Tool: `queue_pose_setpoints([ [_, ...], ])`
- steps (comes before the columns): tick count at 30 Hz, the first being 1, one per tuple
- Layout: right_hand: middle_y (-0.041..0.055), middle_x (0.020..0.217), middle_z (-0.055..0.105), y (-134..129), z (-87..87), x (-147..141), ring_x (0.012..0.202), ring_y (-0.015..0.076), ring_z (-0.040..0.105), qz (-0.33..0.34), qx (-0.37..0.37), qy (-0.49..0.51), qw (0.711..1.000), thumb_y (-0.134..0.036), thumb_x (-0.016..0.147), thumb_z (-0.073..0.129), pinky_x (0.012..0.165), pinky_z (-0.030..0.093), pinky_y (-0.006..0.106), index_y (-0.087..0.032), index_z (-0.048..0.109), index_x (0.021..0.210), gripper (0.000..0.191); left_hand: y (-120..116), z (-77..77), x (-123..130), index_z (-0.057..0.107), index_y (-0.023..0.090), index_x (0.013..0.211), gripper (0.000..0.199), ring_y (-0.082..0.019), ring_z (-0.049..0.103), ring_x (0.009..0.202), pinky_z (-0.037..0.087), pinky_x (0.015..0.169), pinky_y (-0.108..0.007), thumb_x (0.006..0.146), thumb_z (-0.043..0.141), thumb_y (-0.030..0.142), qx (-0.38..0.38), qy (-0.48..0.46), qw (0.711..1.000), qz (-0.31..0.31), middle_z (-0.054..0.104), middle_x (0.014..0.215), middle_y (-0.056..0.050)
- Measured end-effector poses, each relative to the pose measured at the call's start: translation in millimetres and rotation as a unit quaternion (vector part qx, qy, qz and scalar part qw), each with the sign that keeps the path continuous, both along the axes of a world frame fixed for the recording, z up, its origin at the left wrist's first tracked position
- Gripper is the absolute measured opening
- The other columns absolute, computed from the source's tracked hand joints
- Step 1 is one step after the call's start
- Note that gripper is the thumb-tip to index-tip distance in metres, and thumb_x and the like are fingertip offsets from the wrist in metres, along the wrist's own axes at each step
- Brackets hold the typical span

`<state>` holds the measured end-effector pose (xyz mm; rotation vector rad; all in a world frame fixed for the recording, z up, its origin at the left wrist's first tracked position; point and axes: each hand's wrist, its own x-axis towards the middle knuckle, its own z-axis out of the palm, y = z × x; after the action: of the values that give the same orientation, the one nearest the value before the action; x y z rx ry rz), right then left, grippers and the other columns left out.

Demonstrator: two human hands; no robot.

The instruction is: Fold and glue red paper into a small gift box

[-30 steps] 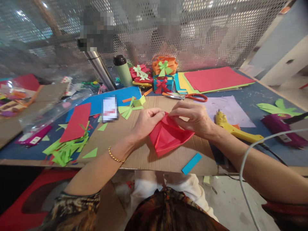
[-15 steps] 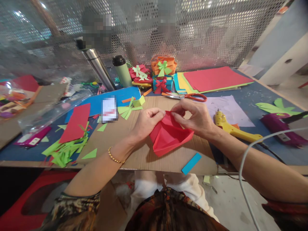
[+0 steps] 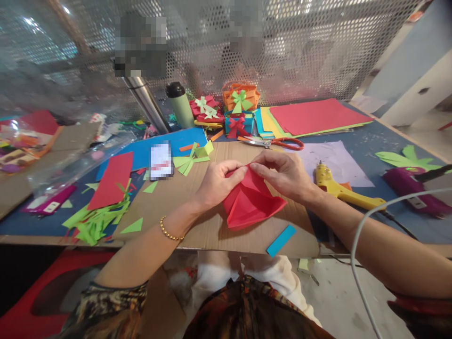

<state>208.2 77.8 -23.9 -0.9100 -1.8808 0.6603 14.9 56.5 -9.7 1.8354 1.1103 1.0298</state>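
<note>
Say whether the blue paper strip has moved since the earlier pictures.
No: the blue paper strip lies at the same spot on the cardboard, near its front edge.

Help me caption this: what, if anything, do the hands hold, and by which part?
The folded red paper, pinched at its far edge between thumb and fingers of the left hand and the right hand.

Left grip (image 3: pixel 221 183) and right grip (image 3: pixel 285 174) close together, each in a thumb-and-finger pinch, forearms (image 3: pixel 144 252) aslant

Left hand (image 3: pixel 219 184) now nearer right hand (image 3: pixel 285 175)
</note>
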Motion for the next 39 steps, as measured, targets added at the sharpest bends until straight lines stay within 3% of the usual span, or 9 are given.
queue_pose_setpoints([
  [11,0.0024,0.07,0.07,1.3,-0.3,0.0,0.063,0.0132,0.057,0.002,-0.027,0.006,1.0,-0.036,0.089,0.065,0.059,0.043,0.028,-0.017,0.072,0.078,0.023,0.8,0.4,-1.5,0.067,0.018,0.072,0.028,-0.013,0.053,0.068,0.045,0.064,-0.025,0.091,0.058,0.037,-0.002,0.002,1.0,0.014,0.065,0.071,-0.001],
  [19,0.0007,0.07,0.067,0.9,-4.9,-6.0,0.058,0.011,0.054,0.004,-0.05,0.096,0.994,-0.04,0.082,0.076,0.053,0.044,0.026,-0.018,0.067,0.08,0.024,2.8,-1.5,-1.8,0.068,0.018,0.072,0.027,-0.013,0.052,0.066,0.044,0.062,-0.024,0.088,0.061,0.039,-0.024,-0.041,0.998,0.034,0.064,0.07,0.0],
  [22,0.0009,0.072,0.069,-2.2,-3.6,-7.3,0.059,0.0108,0.055,0.004,-0.01,0.096,0.995,-0.034,0.085,0.073,0.054,0.044,0.026,-0.018,0.069,0.082,0.016,1.2,-2.1,-0.7,0.066,0.018,0.071,0.027,-0.012,0.05,0.064,0.042,0.06,-0.024,0.086,0.064,0.039,-0.055,-0.073,0.995,0.041,0.061,0.069,0.001],
  [26,0.0017,0.076,0.07,-2.9,-3.4,-4.9,0.065,0.0124,0.056,0.004,0.096,0.038,0.995,-0.023,0.09,0.068,0.058,0.046,0.027,-0.02,0.073,0.084,0.009,0.1,-1.4,0.0,0.067,0.018,0.071,0.024,-0.012,0.051,0.064,0.041,0.057,-0.024,0.083,0.067,0.039,-0.099,-0.107,0.988,0.043,0.062,0.07,0.001],
  [39,0.0047,0.082,0.07,-0.3,-0.7,2.5,0.069,0.0133,0.063,0.023,0.263,-0.066,0.962,-0.016,0.097,0.059,0.061,0.051,0.026,-0.023,0.081,0.091,0.024,-0.6,1.1,-0.6,0.067,0.018,0.069,0.022,-0.011,0.049,0.064,0.04,0.057,-0.023,0.079,0.067,0.038,-0.118,-0.128,0.984,0.04,0.06,0.069,0.001],
])
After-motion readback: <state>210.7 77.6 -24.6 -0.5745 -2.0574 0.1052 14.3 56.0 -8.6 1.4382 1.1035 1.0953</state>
